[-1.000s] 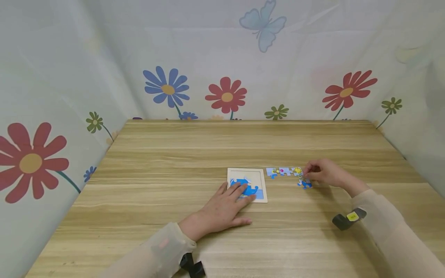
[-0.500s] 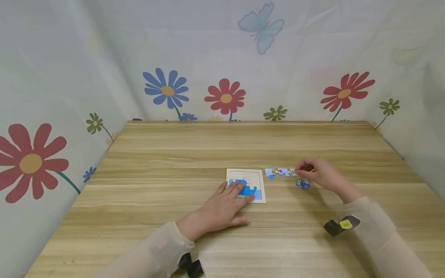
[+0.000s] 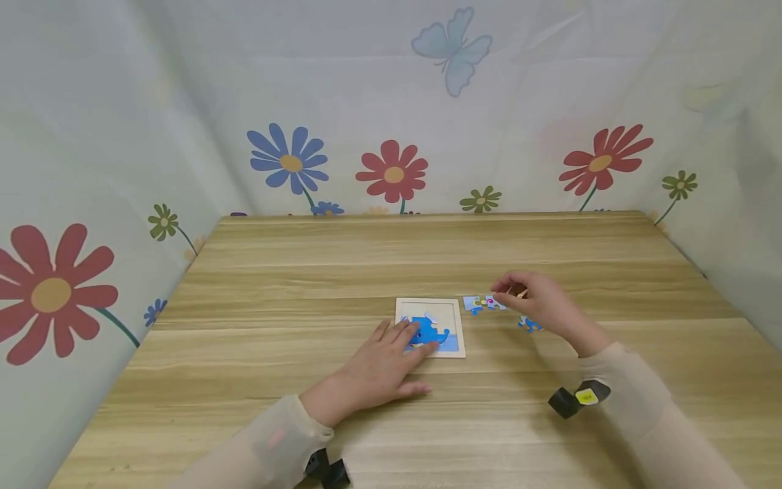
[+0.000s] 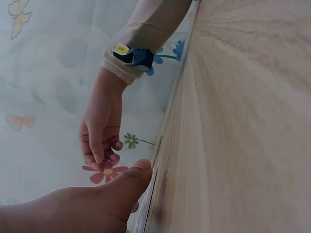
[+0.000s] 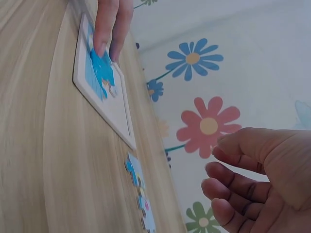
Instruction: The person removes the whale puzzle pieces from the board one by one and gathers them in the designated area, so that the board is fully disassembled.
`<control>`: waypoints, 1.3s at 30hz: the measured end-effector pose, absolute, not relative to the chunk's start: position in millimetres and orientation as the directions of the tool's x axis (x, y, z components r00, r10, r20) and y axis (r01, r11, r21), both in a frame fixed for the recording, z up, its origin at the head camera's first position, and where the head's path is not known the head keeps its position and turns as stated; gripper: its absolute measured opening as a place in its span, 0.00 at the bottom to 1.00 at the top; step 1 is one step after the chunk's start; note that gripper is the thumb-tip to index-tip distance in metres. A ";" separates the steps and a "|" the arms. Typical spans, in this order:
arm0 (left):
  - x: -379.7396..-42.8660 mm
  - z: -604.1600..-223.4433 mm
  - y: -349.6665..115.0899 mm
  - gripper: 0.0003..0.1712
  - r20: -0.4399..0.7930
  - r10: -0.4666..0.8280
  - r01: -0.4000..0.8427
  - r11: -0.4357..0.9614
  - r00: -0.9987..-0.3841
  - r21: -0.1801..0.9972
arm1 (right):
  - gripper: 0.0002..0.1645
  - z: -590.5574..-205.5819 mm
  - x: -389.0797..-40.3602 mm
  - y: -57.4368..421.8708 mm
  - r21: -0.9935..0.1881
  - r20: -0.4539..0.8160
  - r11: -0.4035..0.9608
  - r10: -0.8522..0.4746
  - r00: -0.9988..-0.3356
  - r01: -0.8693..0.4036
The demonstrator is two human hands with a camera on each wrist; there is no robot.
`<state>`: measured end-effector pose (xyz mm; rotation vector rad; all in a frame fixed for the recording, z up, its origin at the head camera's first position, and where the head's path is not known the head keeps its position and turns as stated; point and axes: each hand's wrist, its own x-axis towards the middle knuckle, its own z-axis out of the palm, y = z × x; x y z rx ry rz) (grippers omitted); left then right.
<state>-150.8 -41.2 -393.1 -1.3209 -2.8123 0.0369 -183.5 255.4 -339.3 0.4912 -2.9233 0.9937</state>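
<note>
My left hand (image 3: 381, 360) lies with fingers spread over the lower left of a square wooden puzzle board (image 3: 461, 326). Its fingertips touch the blue elephant picture (image 3: 435, 334) fitted inside; the upper part of the tray is bare wood. Off the board's right side, my right hand (image 3: 540, 302) is raised above the table, thumb and index finger pinching a small puzzle piece (image 3: 522, 293), of which only a pale wooden edge shows. In the right wrist view the fingers of the right hand (image 5: 248, 179) are bent and the piece is mostly hidden.
Joined loose puzzle pieces (image 3: 482, 303) lie just right of the board, near its top edge. Another blue piece (image 3: 530, 324) sits under the right wrist, partly covered. A flower-printed curtain (image 3: 342, 81) stands behind the wooden table (image 3: 275, 272).
My right hand has moved left from the far end of the loose pieces toward the board, a piece between its fingers. The left hand stays on the board.
</note>
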 end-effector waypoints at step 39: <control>-152.3 -398.3 -45.3 0.38 0.018 0.761 0.761 0.649 -0.648 -0.017 | 0.11 -387.3 -202.6 169.8 -0.603 0.094 0.713 -0.380 -0.920 -0.356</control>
